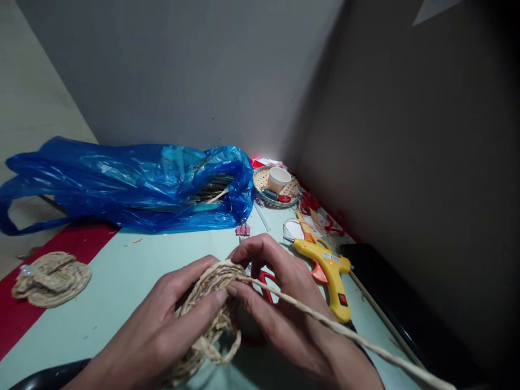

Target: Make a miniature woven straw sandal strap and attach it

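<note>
Between my two hands is a coiled piece of twisted straw cord, held up over the table. My left hand grips its left side, thumb pressed on the near face. At its upper right edge, my right hand pinches the coil with thumb and fingertips. A long loose strand of cord runs from that pinch across my right wrist to the lower right. A small loop of cord hangs below the coil. Red-handled scissors lie partly hidden behind my right hand.
A yellow glue gun lies to the right, near a black flat object. Behind are a blue plastic bag, a pink binder clip and a woven tray holding a white cup. A flat straw coil lies left.
</note>
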{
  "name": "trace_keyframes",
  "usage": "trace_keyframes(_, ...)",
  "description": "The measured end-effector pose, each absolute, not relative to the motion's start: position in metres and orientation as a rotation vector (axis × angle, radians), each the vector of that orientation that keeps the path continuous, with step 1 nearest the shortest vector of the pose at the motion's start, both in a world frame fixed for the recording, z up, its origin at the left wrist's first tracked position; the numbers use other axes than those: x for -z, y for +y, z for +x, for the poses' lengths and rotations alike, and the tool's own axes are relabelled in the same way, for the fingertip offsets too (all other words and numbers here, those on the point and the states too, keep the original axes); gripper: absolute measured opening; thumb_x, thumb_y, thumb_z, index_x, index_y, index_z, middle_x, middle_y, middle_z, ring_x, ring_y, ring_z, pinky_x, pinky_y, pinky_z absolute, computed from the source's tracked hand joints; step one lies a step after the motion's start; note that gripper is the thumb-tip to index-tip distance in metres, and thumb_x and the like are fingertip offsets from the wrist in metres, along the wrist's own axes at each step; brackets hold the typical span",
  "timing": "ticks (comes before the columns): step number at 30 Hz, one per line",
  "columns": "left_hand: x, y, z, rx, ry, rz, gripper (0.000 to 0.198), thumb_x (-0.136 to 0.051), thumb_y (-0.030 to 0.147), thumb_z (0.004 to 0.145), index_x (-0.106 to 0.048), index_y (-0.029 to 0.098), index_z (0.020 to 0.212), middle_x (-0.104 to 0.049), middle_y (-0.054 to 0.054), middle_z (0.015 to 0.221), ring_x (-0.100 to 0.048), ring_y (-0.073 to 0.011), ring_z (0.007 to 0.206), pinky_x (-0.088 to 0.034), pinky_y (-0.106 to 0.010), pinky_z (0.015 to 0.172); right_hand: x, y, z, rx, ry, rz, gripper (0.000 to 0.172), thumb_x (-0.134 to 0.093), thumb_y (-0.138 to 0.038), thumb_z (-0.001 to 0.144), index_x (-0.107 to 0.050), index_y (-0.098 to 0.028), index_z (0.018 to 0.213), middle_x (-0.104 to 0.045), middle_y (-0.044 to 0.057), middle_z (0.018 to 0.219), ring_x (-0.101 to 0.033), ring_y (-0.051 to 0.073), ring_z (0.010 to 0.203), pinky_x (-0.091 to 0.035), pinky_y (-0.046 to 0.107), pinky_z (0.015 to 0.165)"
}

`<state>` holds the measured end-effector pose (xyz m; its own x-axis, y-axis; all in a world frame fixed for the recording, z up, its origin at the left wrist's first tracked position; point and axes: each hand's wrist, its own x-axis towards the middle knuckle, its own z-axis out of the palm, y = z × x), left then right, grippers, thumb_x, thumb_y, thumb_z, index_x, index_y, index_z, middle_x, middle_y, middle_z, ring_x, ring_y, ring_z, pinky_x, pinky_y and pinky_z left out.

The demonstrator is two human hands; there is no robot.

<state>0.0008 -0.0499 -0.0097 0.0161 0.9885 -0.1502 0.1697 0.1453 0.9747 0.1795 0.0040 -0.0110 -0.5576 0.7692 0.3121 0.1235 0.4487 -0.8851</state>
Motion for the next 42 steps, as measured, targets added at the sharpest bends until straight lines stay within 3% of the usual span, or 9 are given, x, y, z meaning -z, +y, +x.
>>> trace_keyframes(6,0.009,-0.053,0.004,-0.904,1.502,1.306,0.009,-0.065,0.034,0.082,-0.064,0.026,0.078,-0.064,0.003,0.076,-0.059,-0.0213,0.077,-0.047,-0.023,0.066,0.012,0.007,0.178,-1.128,-1.966,-0.689,0.010,-0.066,-0.018,0.092,-0.058,-0.023,0.095,-0.061,-0.005,0.087,-0.055,0.010,0.072,-0.045,0.021,0.065)
trace_keyframes(10,0.006,-0.056,0.007,-0.891,1.533,1.286,0.008,-0.065,0.035,0.082,-0.068,0.028,0.081,-0.067,0.005,0.075,-0.059,-0.0189,0.074,-0.047,-0.021,0.067,0.012,0.009,0.181,-1.146,-1.972,-0.671,0.009,-0.067,-0.020,0.093,-0.059,-0.024,0.094,-0.061,-0.006,0.085,-0.055,0.010,0.072,-0.044,0.021,0.064)
trace_keyframes(19,0.010,-0.058,0.007,-0.915,1.535,1.231,0.013,-0.066,0.038,0.083,-0.071,0.029,0.090,-0.071,0.002,0.078,-0.061,-0.0230,0.080,-0.048,-0.024,0.069,0.009,0.010,0.185,-1.159,-2.053,-0.663,0.007,-0.064,-0.026,0.096,-0.058,-0.023,0.097,-0.062,-0.005,0.086,-0.056,0.010,0.073,-0.045,0.022,0.068)
trace_keyframes(25,0.009,-0.057,0.006,-0.917,1.606,1.276,0.017,-0.064,0.042,0.084,-0.067,0.027,0.077,-0.066,0.003,0.071,-0.059,-0.0200,0.072,-0.047,-0.022,0.063,0.009,0.010,0.184,-1.013,-2.114,-0.699,0.006,-0.061,-0.021,0.096,-0.060,-0.024,0.102,-0.068,-0.002,0.094,-0.063,0.012,0.078,-0.049,0.024,0.071)
trace_keyframes(31,0.006,-0.055,0.011,-0.920,1.766,1.421,0.021,-0.057,0.045,0.084,-0.055,0.026,0.074,-0.066,0.004,0.073,-0.060,-0.0215,0.077,-0.047,-0.025,0.068,0.014,0.010,0.175,-0.714,-2.045,-0.554,0.011,-0.060,-0.010,0.094,-0.058,-0.018,0.087,-0.066,0.003,0.090,-0.062,0.014,0.084,-0.050,0.026,0.078)
trace_keyframes(34,0.006,-0.056,0.013,-0.871,1.816,1.482,0.026,-0.048,0.046,0.087,-0.051,0.026,0.070,-0.064,0.003,0.069,-0.058,-0.0206,0.072,-0.045,-0.026,0.063,0.018,0.009,0.174,-0.712,-2.002,-0.544,0.012,-0.062,-0.011,0.093,-0.058,-0.017,0.084,-0.062,0.003,0.086,-0.059,0.014,0.082,-0.049,0.028,0.080)
trace_keyframes(42,0.010,-0.057,0.015,-0.819,1.844,1.500,0.027,-0.050,0.045,0.085,-0.056,0.025,0.067,-0.058,0.004,0.062,-0.052,-0.0171,0.061,-0.040,-0.026,0.056,0.015,0.002,0.175,-0.838,-2.019,-0.662,0.013,-0.058,-0.010,0.089,-0.053,-0.019,0.081,-0.063,0.004,0.088,-0.058,0.016,0.082,-0.047,0.031,0.076)
